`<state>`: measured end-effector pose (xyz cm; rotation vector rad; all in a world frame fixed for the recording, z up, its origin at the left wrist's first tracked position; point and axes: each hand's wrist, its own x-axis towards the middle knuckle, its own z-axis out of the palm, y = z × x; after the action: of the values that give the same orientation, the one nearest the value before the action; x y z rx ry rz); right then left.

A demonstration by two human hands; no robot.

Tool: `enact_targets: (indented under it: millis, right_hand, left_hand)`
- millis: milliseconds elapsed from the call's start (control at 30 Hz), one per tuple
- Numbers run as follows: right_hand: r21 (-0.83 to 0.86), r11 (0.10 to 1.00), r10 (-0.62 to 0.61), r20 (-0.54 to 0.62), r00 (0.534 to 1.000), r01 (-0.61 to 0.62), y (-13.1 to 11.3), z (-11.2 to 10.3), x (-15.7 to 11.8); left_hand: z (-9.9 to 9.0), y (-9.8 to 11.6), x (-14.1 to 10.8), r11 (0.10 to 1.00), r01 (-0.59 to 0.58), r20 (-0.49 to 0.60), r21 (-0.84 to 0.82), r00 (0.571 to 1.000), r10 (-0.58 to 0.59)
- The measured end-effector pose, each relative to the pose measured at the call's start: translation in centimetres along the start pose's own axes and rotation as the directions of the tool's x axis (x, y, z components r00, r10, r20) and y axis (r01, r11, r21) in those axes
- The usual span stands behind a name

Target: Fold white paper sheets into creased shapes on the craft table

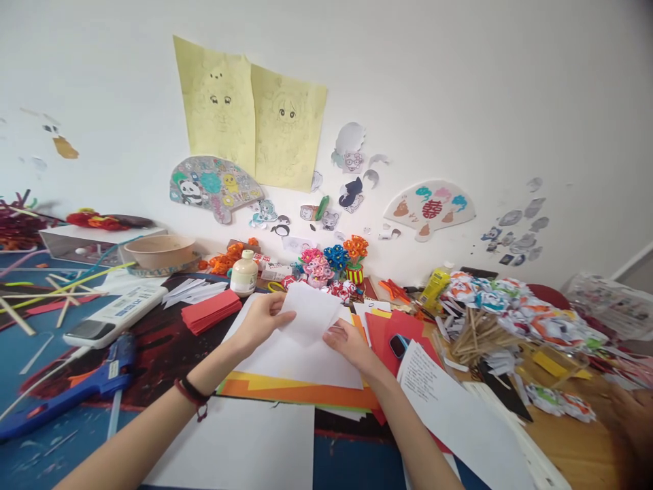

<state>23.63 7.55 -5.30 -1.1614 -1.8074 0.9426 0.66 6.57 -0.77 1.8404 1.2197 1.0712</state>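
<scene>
left hand [262, 322] and right hand [352, 347] pinch a paper [309, 309], seemingly unmarked, fingers nearly closed, above the pile [286, 364]; red cards [210, 313] left of it already stacked.

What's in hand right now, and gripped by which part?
A small white paper: the left hand pinches its left edge, the right hand its lower right corner.

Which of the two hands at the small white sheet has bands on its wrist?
The left hand: black and dark red bands circle its wrist; the right hand shows none.
</scene>
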Motion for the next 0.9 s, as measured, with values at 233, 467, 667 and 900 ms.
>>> enact_targets:
  millis: [233,467,667,900]
  right_hand:
    - [-0.224,0.96,-0.19,-0.079,0.979,0.168,-1.7,0.8,-0.5]
    - [-0.193,0.969,-0.173,-0.065,0.983,0.158,-0.2,1.9,-0.4]
    - [-0.295,0.941,-0.188,-0.055,0.981,0.164,-0.8,2.4,-0.9]
    - [-0.223,0.878,-0.289,0.46,0.84,0.424,-5.6,3.1,-4.1]
  left_hand:
    - [0.2,-1.9,-2.0,0.994,-0.029,-0.062,0.109,0.997,0.036]
    - [0.0,-2.6,-1.8,0.941,0.026,-0.118,0.339,0.993,0.015]
    - [-1.1,-2.3,-2.1,0.888,-0.003,-0.137,0.46,0.988,0.074]
    - [-7.1,-0.4,-3.0,0.931,0.063,-0.287,0.359,0.957,0.046]
